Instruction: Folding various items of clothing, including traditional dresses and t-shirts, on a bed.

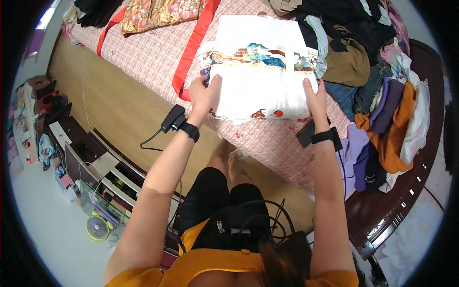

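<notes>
A white folded garment (254, 89) lies on the pink patterned bedspread before me. Across it runs a printed band of blue hills, a red pagoda and gold trim, and red motifs show near its lower edge. My left hand (203, 94) holds the left edge, thumb on top and fingers partly hidden at the side. On the opposite edge is my right hand (316, 97), its thumb over the cloth and some fingers out of sight beneath. A red ribbon (190, 57) curves over the bedspread just left of the garment.
Gold brocade cloth (161, 16) lies at the bed's far left. Heaped clothes (348, 61) cover the right side, beside a dark wooden bed frame (373, 215). A dark phone-like object (306, 133) rests by my right wrist. Cables run from devices on both wrists. A cabinet (107, 165) stands left.
</notes>
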